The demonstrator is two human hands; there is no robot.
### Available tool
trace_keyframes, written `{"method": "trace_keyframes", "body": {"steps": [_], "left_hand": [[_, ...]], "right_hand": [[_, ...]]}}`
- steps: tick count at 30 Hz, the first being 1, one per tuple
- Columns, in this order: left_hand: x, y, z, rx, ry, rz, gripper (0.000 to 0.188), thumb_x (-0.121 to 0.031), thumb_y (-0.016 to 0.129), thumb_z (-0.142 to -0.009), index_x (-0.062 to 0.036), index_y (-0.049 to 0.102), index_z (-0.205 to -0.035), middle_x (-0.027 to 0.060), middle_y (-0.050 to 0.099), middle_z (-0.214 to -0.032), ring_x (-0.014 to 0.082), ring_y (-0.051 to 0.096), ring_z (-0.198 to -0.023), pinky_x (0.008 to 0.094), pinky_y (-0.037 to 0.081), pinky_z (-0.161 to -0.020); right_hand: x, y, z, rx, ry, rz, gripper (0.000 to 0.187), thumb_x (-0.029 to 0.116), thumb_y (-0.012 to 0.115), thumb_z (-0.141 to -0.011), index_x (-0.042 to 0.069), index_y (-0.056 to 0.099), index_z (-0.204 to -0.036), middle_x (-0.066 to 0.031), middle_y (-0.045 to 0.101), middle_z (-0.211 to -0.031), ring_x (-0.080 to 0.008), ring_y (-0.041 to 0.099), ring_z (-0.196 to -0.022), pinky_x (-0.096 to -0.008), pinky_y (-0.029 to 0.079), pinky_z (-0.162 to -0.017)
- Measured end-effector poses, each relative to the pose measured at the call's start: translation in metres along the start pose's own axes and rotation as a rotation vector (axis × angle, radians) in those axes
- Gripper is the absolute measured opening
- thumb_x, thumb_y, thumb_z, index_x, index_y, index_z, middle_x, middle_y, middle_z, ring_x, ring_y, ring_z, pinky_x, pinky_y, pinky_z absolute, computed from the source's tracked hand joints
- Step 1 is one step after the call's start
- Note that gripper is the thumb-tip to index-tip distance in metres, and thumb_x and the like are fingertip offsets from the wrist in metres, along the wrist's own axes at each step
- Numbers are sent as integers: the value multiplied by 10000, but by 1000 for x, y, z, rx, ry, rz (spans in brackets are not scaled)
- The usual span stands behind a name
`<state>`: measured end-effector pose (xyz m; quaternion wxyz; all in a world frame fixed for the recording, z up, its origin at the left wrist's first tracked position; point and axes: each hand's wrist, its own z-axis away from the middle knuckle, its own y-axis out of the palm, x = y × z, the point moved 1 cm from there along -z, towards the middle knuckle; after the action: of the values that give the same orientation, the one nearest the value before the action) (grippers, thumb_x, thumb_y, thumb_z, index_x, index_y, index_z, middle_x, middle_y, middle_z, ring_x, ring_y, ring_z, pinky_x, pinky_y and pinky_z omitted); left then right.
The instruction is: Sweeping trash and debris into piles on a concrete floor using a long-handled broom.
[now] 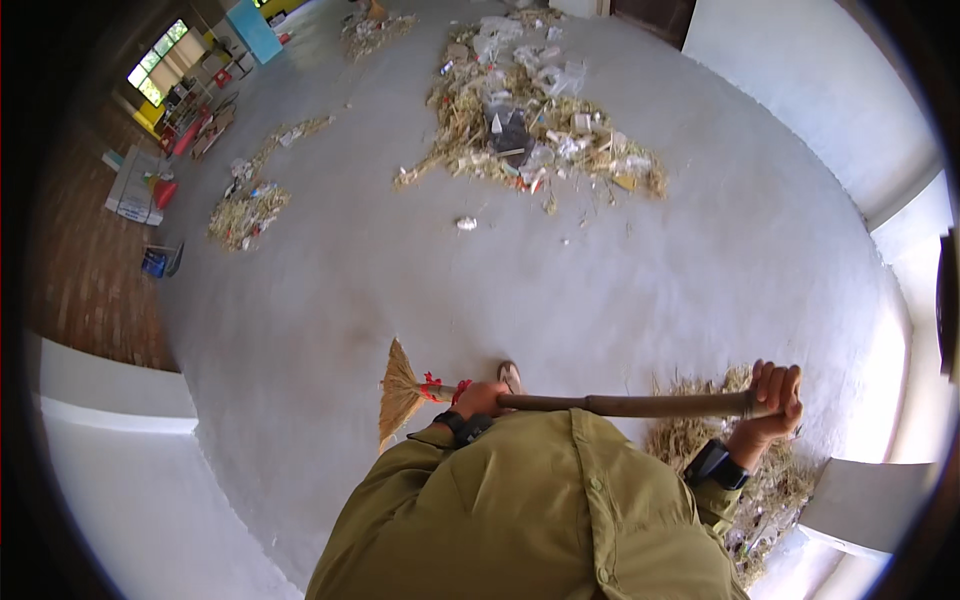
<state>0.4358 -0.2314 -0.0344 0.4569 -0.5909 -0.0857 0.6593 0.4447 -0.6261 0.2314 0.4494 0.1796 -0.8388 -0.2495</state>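
A straw broom (640, 405) with a wooden pole lies crosswise in front of my body, its fan of bristles (399, 390) pointing left. Red ties circle the pole just above the bristles. Low on the pole, close to those ties, my left hand (480, 400) is closed round it. My right hand (777, 398) grips the pole's far right end, fingers wrapped over it. Whether the bristles touch the floor I cannot tell. A heap of straw and litter (690, 430) lies below my right hand, partly hidden by my arm and shirt.
A large pile of straw, plastic bags and scraps (540, 130) spreads over the grey floor (350, 290) ahead. Smaller heaps (250, 215) lie to the left, near a blue dustpan (153, 263) by the brick wall (90, 270). White walls (800, 80) stand at right.
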Motion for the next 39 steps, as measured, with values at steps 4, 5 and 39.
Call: {"method": "trace_keyframes", "body": {"steps": [4, 5, 39], "left_hand": [[6, -32, -49, 9, 98, -41, 318, -320, 672, -615, -61, 527, -731, 129, 562, -718, 303, 555, -718, 377, 429, -623], [8, -41, -62, -9, 150, -62, 314, -318, 667, -621, -57, 527, -727, 131, 560, -710, 300, 555, -711, 375, 429, -624], [40, -89, -239, -199, -305, 148, 198, -236, 548, -700, -46, 536, -752, 153, 558, -768, 326, 537, -765, 388, 422, -647]], "right_hand": [[-10, 15, -20, 78, -90, 11, 201, 224, 515, -703, 151, 355, -608, 43, 403, -475, -86, 380, -470, -274, 332, -600], [-12, 21, -26, 114, -99, 18, 207, 221, 528, -704, 155, 357, -608, 44, 417, -473, -83, 384, -470, -274, 333, -612], [-251, 4, -371, 423, 411, -194, 157, 182, 497, -647, 126, 365, -585, 1, 435, -464, -147, 432, -464, -308, 351, -577]]}}
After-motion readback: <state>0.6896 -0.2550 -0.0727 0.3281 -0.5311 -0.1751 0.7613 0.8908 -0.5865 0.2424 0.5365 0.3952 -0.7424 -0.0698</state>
